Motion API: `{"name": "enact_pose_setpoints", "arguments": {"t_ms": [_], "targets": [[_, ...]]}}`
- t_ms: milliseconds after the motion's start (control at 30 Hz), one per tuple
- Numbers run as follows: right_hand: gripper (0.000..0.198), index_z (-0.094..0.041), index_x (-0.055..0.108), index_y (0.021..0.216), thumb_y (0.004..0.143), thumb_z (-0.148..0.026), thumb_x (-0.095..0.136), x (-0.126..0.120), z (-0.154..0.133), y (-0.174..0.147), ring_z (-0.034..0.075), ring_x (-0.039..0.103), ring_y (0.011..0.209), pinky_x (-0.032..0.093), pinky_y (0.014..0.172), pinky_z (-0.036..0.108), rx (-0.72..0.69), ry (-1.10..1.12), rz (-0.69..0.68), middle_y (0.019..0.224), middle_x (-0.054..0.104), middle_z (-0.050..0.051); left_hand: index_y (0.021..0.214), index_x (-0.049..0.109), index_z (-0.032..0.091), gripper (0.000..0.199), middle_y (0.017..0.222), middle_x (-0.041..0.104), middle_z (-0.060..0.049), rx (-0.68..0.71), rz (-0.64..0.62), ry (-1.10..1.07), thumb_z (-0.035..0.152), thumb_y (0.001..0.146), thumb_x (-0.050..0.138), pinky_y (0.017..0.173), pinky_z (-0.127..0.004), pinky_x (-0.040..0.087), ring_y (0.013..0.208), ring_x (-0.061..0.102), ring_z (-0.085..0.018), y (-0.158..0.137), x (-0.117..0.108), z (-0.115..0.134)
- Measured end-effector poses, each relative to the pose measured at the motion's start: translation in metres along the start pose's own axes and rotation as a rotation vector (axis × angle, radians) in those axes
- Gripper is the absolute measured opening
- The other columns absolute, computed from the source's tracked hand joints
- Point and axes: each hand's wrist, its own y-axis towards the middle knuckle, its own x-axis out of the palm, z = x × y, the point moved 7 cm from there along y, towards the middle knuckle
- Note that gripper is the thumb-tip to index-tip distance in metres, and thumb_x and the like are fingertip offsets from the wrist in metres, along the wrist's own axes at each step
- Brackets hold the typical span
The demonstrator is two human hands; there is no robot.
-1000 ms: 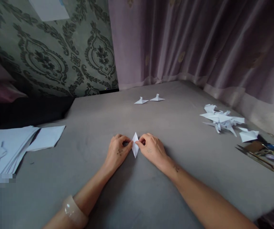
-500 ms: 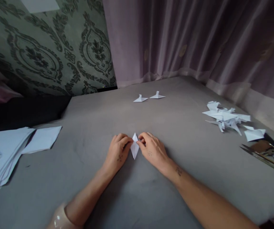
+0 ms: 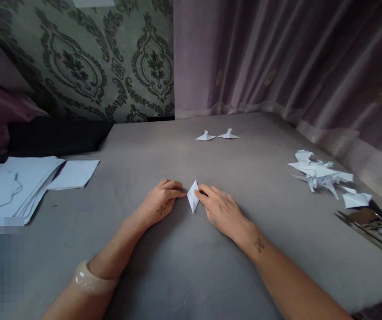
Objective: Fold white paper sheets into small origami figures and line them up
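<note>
A small white folded paper (image 3: pixel 192 200), shaped like a kite, is between my hands near the middle of the grey surface. My right hand (image 3: pixel 222 206) holds it from the right, with the thumb on its face and the other fingers curled behind. My left hand (image 3: pixel 161 199) is at the paper's left corner, its fingers pressed together. Those fingertips touch or almost touch the corner; whether they pinch anything is not clear. Farther back stand two folded paper birds, a left one (image 3: pixel 205 136) and a right one (image 3: pixel 228 134).
At the right lies a heap of folded white paper figures (image 3: pixel 322 171), with scissors (image 3: pixel 366 233) and a brown item in front of it. Stacked white sheets (image 3: pixel 33 178) and a smaller paper square (image 3: pixel 76 174) lie at the left. Curtains (image 3: pixel 244 53) hang behind.
My left fingers have drawn back from the paper's face to its left corner. The paper now leans slightly, still in my right hand. The whole view has turned a little to the left.
</note>
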Motion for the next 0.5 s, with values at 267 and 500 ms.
{"name": "enact_pose_setpoints", "arguments": {"t_ms": [267,500], "targets": [[0.038,-0.019,0.055,0.118,0.087,-0.003,0.039,0.000,-0.009,0.001,0.020,0.055,0.090,0.043,0.071,0.030,-0.001,-0.061,-0.038,0.110,0.060,0.008,0.117,0.063,0.020,0.046,0.103,0.062,-0.009,0.097,0.009,0.049,0.003,0.084,0.037,0.081,-0.032,0.047,0.090,0.054,-0.019,0.001,0.007,0.012],[0.040,-0.024,0.057,0.117,0.090,-0.006,0.036,-0.004,-0.002,-0.002,0.017,0.056,0.096,0.042,0.074,0.028,-0.036,0.049,-0.028,0.117,0.058,0.005,0.112,0.066,0.020,0.046,0.101,0.061,-0.009,0.148,-0.056,0.212,0.001,0.082,0.038,0.080,-0.032,0.047,0.088,0.052,-0.020,0.001,0.011,0.022]]}}
